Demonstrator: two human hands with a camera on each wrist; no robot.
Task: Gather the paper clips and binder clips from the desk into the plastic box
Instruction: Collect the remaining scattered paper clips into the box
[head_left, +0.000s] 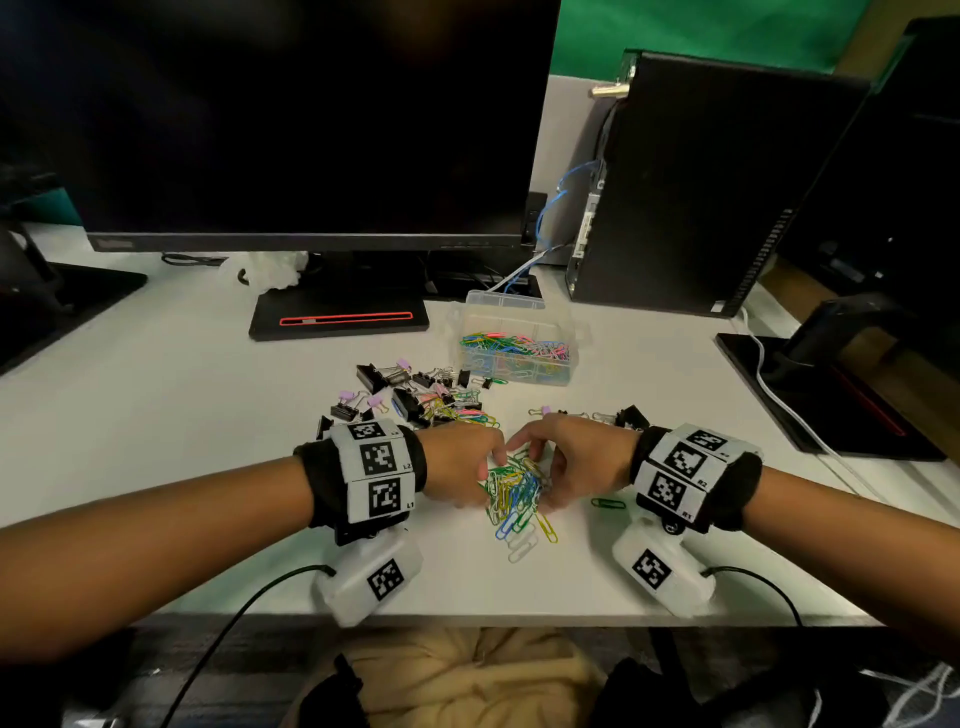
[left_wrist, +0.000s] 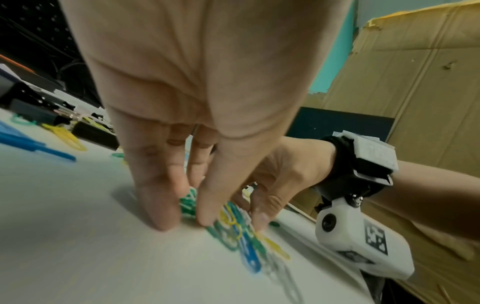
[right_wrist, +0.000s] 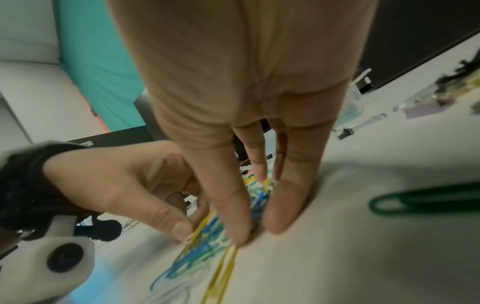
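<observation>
So over at 9 o'clock there's a second black monitor stand on the white desk, then the big dark monitor sitting up at 12 with a crumpled clear plastic bag by its foot.

The left hand is down at about 6 o'clock, fingers pointing down and close together, tips on the desk and pressed against the left side of a heap of coloured paper clips, thumb on the near side of it. Looks more like corralling than a proper pinch, and the wrist shot is pretty blurry.

Just past the hands, toward 12, there's a scatter of black binder clips with silver and lilac handles, mixed in with more coloured clips.

The right hand mirrors the left one from the other side of the heap, fingers down, thumb and fingers bunched round the clips. The two hands nearly touch at the far side.

One loose green paper clip lies just right of that hand.

The clear plastic box sits at about 1 o'clock, open, with a layer of coloured clips already in it. Beyond it at 2 o'clock stands a black computer tower.
</observation>
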